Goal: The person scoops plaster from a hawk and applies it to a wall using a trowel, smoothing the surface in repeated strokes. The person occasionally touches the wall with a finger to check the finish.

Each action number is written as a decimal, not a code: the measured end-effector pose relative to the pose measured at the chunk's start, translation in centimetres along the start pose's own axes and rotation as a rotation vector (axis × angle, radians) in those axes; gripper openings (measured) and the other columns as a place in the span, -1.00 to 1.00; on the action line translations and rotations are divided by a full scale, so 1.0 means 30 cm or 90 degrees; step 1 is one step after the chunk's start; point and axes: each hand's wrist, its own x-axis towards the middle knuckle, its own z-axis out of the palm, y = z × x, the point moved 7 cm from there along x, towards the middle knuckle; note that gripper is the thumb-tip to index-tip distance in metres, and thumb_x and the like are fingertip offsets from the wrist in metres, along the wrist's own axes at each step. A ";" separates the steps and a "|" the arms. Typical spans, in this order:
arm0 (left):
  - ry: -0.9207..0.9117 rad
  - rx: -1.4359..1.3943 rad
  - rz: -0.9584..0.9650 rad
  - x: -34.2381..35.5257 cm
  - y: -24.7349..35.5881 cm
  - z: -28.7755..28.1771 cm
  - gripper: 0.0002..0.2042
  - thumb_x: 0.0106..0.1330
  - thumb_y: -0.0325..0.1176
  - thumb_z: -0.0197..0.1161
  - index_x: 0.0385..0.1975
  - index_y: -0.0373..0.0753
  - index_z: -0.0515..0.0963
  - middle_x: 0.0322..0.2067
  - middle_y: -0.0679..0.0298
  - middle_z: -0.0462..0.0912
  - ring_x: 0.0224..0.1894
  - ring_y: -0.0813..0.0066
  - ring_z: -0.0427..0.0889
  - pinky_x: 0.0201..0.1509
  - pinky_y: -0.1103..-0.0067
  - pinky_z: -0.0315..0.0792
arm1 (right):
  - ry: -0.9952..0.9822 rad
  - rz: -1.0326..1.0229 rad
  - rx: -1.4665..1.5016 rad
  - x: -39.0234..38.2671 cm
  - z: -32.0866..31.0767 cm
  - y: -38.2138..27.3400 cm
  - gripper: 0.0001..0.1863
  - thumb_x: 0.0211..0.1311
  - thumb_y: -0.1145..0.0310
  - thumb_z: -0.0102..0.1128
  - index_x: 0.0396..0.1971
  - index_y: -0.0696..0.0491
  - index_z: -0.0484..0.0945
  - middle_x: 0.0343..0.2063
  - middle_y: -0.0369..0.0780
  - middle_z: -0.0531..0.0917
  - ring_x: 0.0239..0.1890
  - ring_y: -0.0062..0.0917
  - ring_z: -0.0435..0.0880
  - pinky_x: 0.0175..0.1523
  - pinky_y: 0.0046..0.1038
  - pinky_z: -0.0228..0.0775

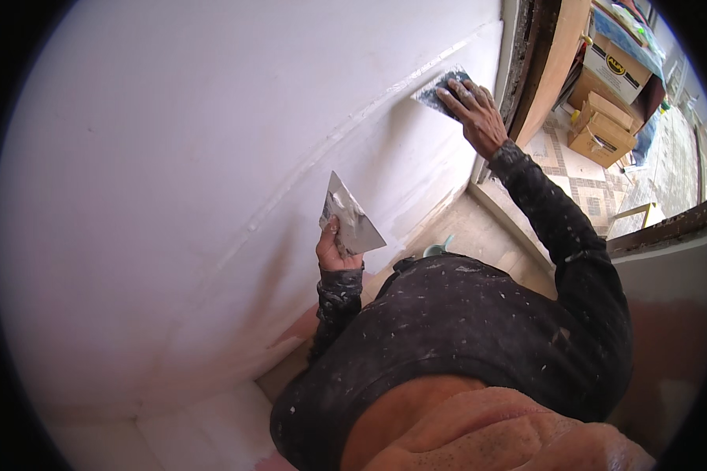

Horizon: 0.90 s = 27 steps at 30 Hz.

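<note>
Left fingers (333, 224) hold smeared blade (359, 229); right fingers (464, 96) on dark plate (430, 94) at white wall (173, 157).

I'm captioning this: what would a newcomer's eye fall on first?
Probably the triangular scraper smeared with white paste in the left hand, near centre. Then the dark-smeared blade in the right hand, up and right by the white wall. Cardboard boxes show beyond the door frame, upper right.

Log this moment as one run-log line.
left hand: holds broad putty knife bearing white paste | right hand: holds dark-smeared flat scraper near white wall | background: cardboard boxes
</note>
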 end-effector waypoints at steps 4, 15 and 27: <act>0.001 0.037 0.018 0.008 -0.014 -0.024 -0.64 0.33 -0.44 0.11 0.11 -0.34 0.38 -0.05 0.11 0.60 0.00 0.25 0.60 0.16 0.31 0.48 | 0.033 0.005 -0.089 0.071 0.073 0.078 -0.21 0.12 0.74 -0.12 0.34 -0.28 0.22 0.34 -0.23 0.27 0.36 -0.17 0.20 0.42 -0.01 0.03; 0.071 0.052 0.073 -0.021 0.022 -0.117 -0.62 0.32 -0.43 0.12 0.13 -0.32 0.36 -0.02 0.13 0.59 0.03 0.25 0.58 0.16 0.32 0.46 | -0.167 -0.063 -0.065 0.113 0.018 0.142 -0.31 0.15 0.68 -0.19 0.27 -0.24 0.35 0.22 -0.23 0.46 0.29 -0.16 0.34 0.28 -0.09 0.25; 0.036 0.043 0.014 0.003 -0.004 -0.041 -0.61 0.31 -0.43 0.13 0.13 -0.31 0.37 -0.02 0.13 0.59 0.02 0.24 0.59 0.19 0.28 0.45 | -0.200 -0.028 -0.021 0.145 0.067 -0.028 -0.33 0.20 0.60 -0.11 0.29 -0.31 0.30 0.26 -0.21 0.38 0.30 -0.15 0.28 0.29 0.05 0.14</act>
